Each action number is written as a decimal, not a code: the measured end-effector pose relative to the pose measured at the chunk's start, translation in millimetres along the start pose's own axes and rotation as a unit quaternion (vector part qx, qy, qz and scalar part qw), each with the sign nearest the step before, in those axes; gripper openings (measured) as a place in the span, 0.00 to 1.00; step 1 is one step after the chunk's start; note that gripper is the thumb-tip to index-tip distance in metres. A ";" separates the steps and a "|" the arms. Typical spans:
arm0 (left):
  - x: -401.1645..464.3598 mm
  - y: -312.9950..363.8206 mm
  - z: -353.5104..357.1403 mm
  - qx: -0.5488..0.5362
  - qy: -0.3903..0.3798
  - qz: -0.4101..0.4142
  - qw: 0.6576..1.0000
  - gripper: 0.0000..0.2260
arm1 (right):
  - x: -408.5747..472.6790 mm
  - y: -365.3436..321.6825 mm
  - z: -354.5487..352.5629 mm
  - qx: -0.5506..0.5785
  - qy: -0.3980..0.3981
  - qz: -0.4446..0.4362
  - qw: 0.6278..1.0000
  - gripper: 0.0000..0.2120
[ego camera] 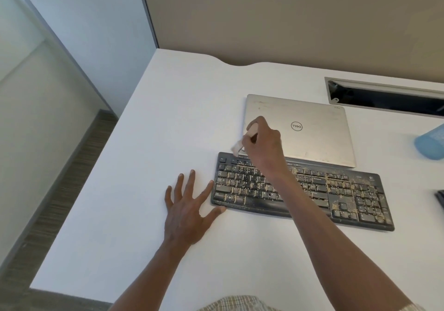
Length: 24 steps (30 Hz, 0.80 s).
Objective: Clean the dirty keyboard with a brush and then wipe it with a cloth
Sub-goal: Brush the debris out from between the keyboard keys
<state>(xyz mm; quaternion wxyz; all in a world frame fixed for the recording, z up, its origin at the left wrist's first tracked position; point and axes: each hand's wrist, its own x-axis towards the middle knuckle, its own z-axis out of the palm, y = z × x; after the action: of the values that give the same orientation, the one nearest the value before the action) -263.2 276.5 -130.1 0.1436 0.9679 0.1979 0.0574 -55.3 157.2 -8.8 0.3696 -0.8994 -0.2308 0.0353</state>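
A black keyboard (336,190) lies on the white desk (168,118), strewn with tan crumbs and dust. My right hand (264,145) grips a small pale-handled brush (242,142) above the keyboard's far left corner, with the bristle end pointing down toward the top row of keys. My left hand (187,207) lies flat on the desk with fingers spread, and its thumb and index fingertip touch the keyboard's left edge. No cloth is clearly in view.
A closed silver laptop (312,128) sits just behind the keyboard. A blue object (430,142) is cut off at the right edge. A cable slot (384,97) opens in the desk at the back right. A dark item (440,202) peeks in at far right.
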 end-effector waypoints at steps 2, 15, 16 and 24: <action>-0.5 -0.2 -0.4 -0.001 -0.004 0.000 1.000 0.33 | -3.9 2.8 0.9 -0.006 -0.012 0.001 1.000 0.07; -0.8 0.6 -2.4 0.002 -0.010 -0.001 1.000 0.33 | -13.2 21.2 -17.3 -0.036 -0.008 -0.004 0.999 0.06; -0.5 0.9 -2.6 0.000 -0.009 -0.002 1.000 0.33 | -14.2 23.7 -19.6 -0.028 -0.001 0.013 1.000 0.06; -0.4 0.1 -1.8 0.002 -0.005 0.001 1.000 0.33 | -19.4 28.1 -17.9 0.010 0.030 0.040 0.999 0.07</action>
<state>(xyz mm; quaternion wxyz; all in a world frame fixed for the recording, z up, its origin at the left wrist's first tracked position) -263.8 276.7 -128.4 0.1422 0.9687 0.1966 0.0524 -57.5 119.5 -17.0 0.3838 -0.9047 -0.1830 0.0258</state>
